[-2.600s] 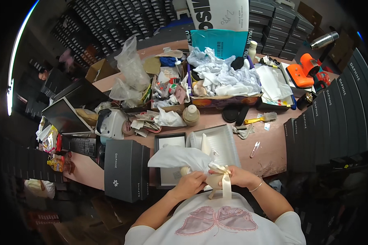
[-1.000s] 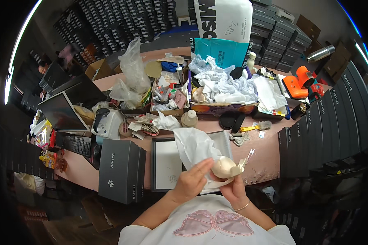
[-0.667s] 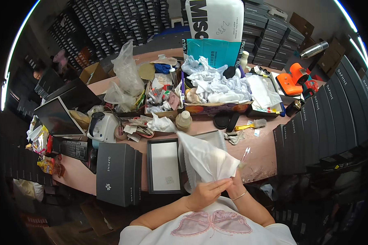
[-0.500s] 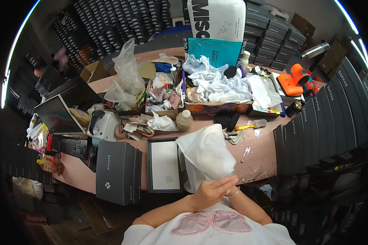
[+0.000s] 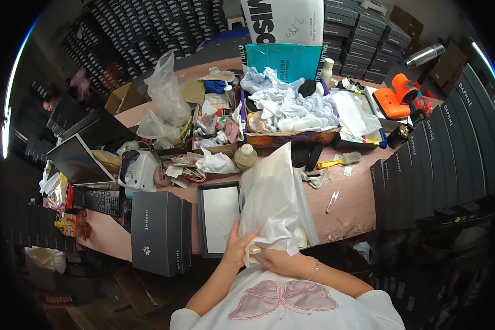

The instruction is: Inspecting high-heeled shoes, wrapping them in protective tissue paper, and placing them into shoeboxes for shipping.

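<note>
A thin white cloth-like bag [image 5: 269, 192] stands upright between my hands at the table's front edge, with a translucent sheet with a ribbed edge [image 5: 309, 220] behind its right side. My left hand [image 5: 236, 245] grips the bag's lower left edge, thumb toward the middle. My right hand [image 5: 286, 264] is closed at its lower end, with the fingertips partly covered by the material. A small beige-gold piece [image 5: 254, 250] shows between the hands, and a cream rounded thing [image 5: 300, 237] bulges at the lower right; I cannot tell what either is.
An open dark box [image 5: 220, 220] with a white lining lies left of the bag, beside closed dark boxes [image 5: 155, 234]. Thread snips [image 5: 332, 202] and a yellow-handled brush [image 5: 341, 160] lie to the right. Crumpled paper [image 5: 291, 104] fills a carton behind. Stacked boxes [image 5: 440, 159] rise at right.
The bag has turned more upright, its top corner now pointing away from me. My left hand has moved to its left edge; my right hand has come out in front at its lower end.
</note>
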`<state>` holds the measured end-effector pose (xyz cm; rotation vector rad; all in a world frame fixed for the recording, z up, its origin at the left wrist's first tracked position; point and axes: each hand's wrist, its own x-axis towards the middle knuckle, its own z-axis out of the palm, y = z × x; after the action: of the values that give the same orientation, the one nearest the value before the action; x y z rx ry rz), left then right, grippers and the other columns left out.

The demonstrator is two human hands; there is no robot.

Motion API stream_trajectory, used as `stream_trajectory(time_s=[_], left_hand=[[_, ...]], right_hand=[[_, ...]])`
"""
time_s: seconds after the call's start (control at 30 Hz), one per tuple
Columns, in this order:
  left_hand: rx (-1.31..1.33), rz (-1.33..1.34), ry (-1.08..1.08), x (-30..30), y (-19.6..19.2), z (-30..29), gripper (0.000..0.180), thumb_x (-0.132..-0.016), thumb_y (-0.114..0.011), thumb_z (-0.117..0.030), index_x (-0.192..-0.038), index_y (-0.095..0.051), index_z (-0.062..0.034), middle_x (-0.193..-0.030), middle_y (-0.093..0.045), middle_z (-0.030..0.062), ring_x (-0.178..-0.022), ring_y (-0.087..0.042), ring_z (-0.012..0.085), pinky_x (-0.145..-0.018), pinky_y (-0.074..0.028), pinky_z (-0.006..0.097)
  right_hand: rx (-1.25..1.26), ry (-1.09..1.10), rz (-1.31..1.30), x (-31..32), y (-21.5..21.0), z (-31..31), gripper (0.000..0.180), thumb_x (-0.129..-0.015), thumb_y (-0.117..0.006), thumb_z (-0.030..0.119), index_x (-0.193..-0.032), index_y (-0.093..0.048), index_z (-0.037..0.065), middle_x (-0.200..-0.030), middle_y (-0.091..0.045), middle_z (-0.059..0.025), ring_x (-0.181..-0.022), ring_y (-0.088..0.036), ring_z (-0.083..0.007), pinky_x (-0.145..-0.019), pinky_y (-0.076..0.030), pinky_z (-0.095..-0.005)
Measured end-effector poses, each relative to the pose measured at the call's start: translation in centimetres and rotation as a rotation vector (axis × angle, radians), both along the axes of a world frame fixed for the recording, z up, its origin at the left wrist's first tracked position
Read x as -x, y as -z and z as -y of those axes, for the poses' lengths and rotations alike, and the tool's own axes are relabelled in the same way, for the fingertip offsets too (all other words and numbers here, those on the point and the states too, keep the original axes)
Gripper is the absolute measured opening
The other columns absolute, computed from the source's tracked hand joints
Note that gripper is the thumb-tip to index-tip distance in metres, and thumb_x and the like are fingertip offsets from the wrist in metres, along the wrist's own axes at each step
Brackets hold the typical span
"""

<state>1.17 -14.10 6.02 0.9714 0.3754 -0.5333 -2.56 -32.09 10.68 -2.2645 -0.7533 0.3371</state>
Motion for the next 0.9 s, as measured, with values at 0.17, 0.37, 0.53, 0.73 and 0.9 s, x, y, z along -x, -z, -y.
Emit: stream_trajectory(time_s=[0.17, 0.37, 0.53, 0.73, 0.9], left_hand=[[-0.28, 0.593, 0.508, -4.8, -2.7, -3.4, 0.075, -0.073, -0.068, 0.005, -0.14, -0.037, -0.007, -0.138, -0.044, 0.0135, -0.122, -0.049, 0.0226, -0.101, -0.041, 0.035], [-0.33, 0.711, 0.189, -6.3, 0.4, 13.6, 0.083, -0.072, -0.072, 0.003, -0.144, -0.031, -0.0057, -0.144, -0.036, 0.0147, -0.129, -0.041, 0.0249, -0.106, -0.033, 0.034], [-0.604, 0.779, 0.252, -1.8, 4.5, 16.3, 0.078, -0.081, -0.07, -0.012, -0.145, -0.026, -0.005, -0.143, -0.033, 0.0192, -0.129, -0.039, 0.0277, -0.1, -0.04, 0.033], [-0.676, 0.031, 0.648, 6.3, 8.6, 0.6, 0.04, -0.091, -0.06, -0.037, -0.085, -0.067, 0.0021, -0.068, -0.064, 0.0067, -0.06, -0.059, 0.0088, -0.054, -0.048, 0.025], [-0.206, -0.682, 0.033, 8.9, 13.0, -2.3, 0.024, -0.091, -0.06, -0.032, -0.098, -0.061, -0.0084, -0.077, -0.056, 0.0022, -0.068, -0.051, 0.0131, -0.06, -0.044, 0.028]], right_hand=[[-0.902, 0.351, -1.181, 1.7, 4.8, 11.1, 0.051, -0.095, -0.053, 0.029, -0.136, -0.042, 0.0, -0.134, -0.049, -0.0162, -0.123, -0.049, -0.0261, -0.103, -0.039, -0.0404], [-0.739, 0.627, -0.424, 0.5, 14.1, 12.6, 0.051, -0.094, -0.054, 0.027, -0.136, -0.042, 0.002, -0.135, -0.048, -0.0115, -0.124, -0.046, -0.0209, -0.107, -0.035, -0.0329], [-1.279, 0.806, -0.925, -0.8, 5.4, 18.3, 0.058, -0.082, -0.062, 0.01, -0.136, -0.042, 0.001, -0.129, -0.052, -0.0123, -0.117, -0.053, -0.0218, -0.1, -0.043, -0.0345], [0.252, 0.731, -0.137, -1.2, 18.1, 25.9, 0.082, -0.07, -0.071, 0.007, -0.142, -0.03, 0.001, -0.13, -0.049, -0.0278, -0.111, -0.055, -0.0396, -0.092, -0.047, -0.0428], [0.336, 0.591, 0.254, -4.6, 7.8, 14.3, 0.08, -0.074, -0.072, 0.015, -0.141, -0.03, 0.004, -0.139, -0.033, -0.0314, -0.12, -0.043, -0.0488, -0.099, -0.04, -0.0464]])
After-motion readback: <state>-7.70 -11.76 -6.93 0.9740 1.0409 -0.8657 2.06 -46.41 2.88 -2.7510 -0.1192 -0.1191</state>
